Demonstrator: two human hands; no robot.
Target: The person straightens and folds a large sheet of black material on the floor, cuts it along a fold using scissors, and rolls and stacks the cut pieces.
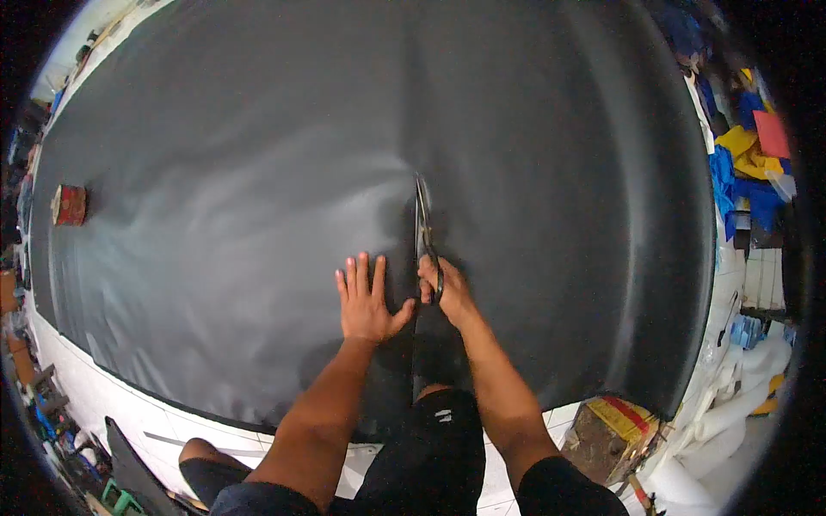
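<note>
A wide sheet of black, leather-like material (533, 172) spreads beneath both hands. My right hand (447, 288) grips the handles of a pair of scissors (423, 215), whose blades point away from me along the sheet. A straight cut line (415, 344) runs from near my knee up to the scissors. Just left of that line, my left hand (367, 305) lies flat on the sheet with its fingers spread. Whether the blades are parted is hard to make out.
A small red block-like object (69, 205) rests on the sheet at far left. White floor tiles (163, 391) border the sheet. Blue and yellow scraps (747, 163), white rolls (744, 391) and a worn box (607, 439) lie to the right. My knee (434, 413) presses near the cut.
</note>
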